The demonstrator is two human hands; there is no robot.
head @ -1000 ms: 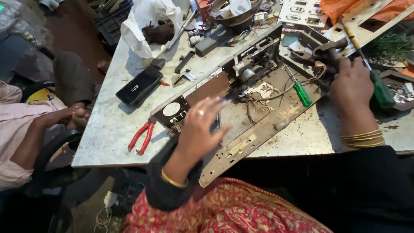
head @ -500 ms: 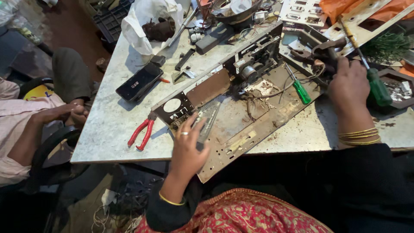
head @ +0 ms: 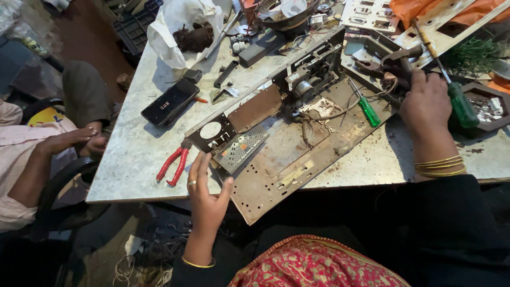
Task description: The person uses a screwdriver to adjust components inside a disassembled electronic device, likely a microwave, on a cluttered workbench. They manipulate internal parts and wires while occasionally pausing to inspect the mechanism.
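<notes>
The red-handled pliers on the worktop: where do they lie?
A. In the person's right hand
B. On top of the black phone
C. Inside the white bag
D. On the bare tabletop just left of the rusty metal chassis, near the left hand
D: the red-handled pliers lie flat on the tabletop beside the rusty chassis, close to the left hand, unheld.

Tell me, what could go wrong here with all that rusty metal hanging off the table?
The rusty metal chassis overhangs the table edge; with only the left hand at its corner, it might tip or slide off. Its bare, corroded edges could cut the fingers. The right hand works among loose wires and metal parts, where a snag seems possible. The red-handled pliers lie near the edge and could get knocked down.
</notes>
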